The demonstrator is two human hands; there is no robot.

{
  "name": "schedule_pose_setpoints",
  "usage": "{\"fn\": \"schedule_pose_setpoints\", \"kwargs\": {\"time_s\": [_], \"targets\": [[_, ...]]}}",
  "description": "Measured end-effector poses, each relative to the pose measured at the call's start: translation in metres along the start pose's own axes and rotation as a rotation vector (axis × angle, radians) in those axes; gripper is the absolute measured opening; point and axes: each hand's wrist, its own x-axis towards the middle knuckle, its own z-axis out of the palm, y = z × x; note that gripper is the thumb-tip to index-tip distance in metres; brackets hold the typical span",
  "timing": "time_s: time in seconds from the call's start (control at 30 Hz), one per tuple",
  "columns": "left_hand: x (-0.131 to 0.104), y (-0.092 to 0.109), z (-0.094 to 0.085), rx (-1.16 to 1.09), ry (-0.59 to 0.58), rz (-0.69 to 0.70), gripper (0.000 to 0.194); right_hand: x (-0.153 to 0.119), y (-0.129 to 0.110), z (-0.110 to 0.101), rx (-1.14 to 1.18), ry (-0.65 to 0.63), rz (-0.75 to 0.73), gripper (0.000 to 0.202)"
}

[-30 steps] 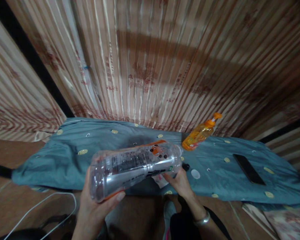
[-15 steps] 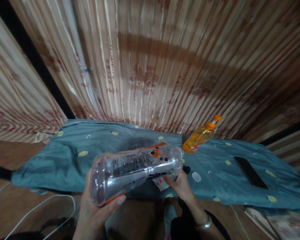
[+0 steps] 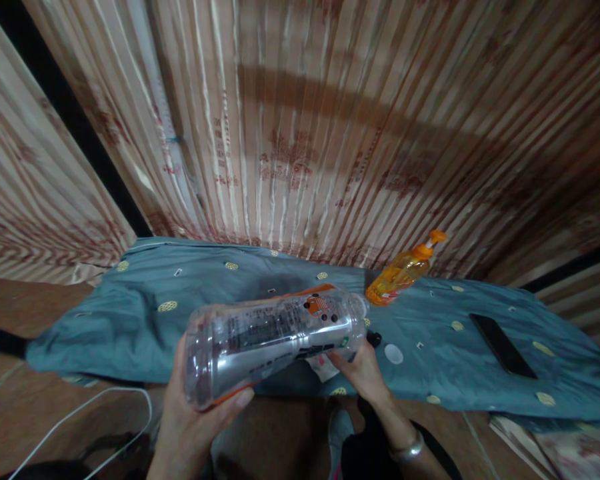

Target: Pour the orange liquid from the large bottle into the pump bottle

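A large clear plastic bottle [image 3: 275, 340] with a printed label and orange edges lies sideways between my hands, above the blue-green cloth. Its base is gripped by my left hand [image 3: 195, 413], thumb along the lower side. Near the neck, my right hand [image 3: 363, 373] grips the underside, its far fingers hidden behind the bottle. The bottle's neck points right, and its mouth shows no cap. Just beyond the neck stands a pump bottle [image 3: 400, 273] of orange liquid. A white round disc [image 3: 393, 354] and a small black object [image 3: 375, 339] lie beside my right hand.
The patterned blue-green cloth [image 3: 145, 287] covers a long, narrow surface. A black phone [image 3: 503, 345] rests on it at the right. Pleated curtains [image 3: 290, 133] hang behind. A white cable [image 3: 80, 407] loops over the floor at lower left, and a shoe [image 3: 339, 433] shows below.
Almost nothing differs. The whole view has shifted very slightly, and both hands keep the same hold on the bottle.
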Motion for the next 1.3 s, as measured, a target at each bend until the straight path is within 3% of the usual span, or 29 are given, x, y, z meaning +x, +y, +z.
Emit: {"fn": "schedule_pose_setpoints", "kwargs": {"time_s": [0.73, 1.03, 1.3], "targets": [[0.0, -0.003, -0.0007, -0.012, 0.004, 0.022, 0.103, -0.0014, 0.0018, 0.0002, -0.011, -0.01, 0.035, 0.039], [0.0041, -0.0062, -0.0041, 0.005, -0.016, 0.055, 0.096, -0.0018, 0.0036, 0.0007, -0.016, -0.01, 0.043, 0.045], [-0.0004, 0.0005, -0.0023, 0.011, -0.028, -0.027, 0.114, -0.0012, 0.0023, 0.0001, -0.033, -0.003, 0.065, 0.042]]}}
